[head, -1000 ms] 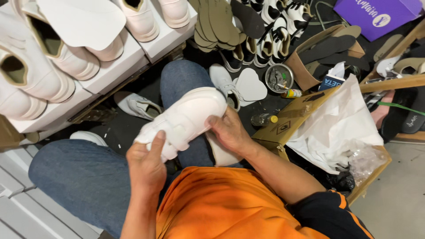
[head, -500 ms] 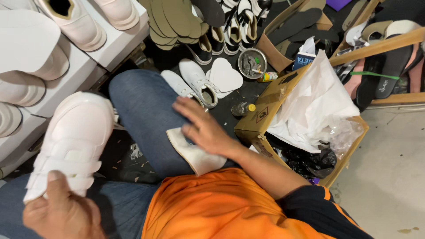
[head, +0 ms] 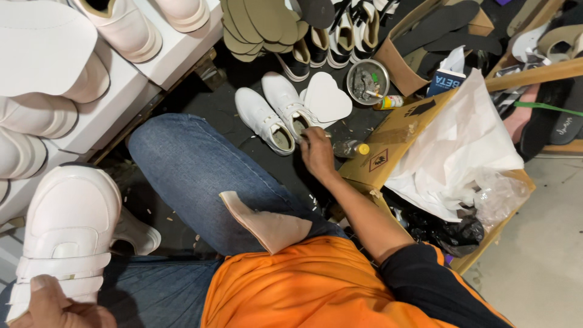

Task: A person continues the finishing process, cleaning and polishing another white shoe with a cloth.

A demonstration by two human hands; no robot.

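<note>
My left hand (head: 51, 307) at the bottom left grips the heel end of a white strap shoe (head: 70, 228), held out beside my left knee. My right hand (head: 317, 152) reaches forward to the floor. Its fingers close on the heel of the nearer of two white sneakers (head: 290, 108) lying side by side; the other sneaker (head: 260, 118) lies just left of it. A beige insole piece (head: 267, 226) rests on my jeans-clad thigh, touched by neither hand.
White boxes (head: 115, 103) carrying white shoes stand at left. Olive insoles (head: 261, 24) are stacked at the top. White sole cut-outs (head: 328, 97), a metal bowl (head: 367, 82) and a yellow-capped bottle (head: 353, 148) lie near my right hand. A cardboard box (head: 388, 143) with white paper (head: 461, 146) sits at right.
My right hand left the beige insole on my thigh and reached forward to the white sneakers on the floor. My left hand moved the strap shoe lower and further left.
</note>
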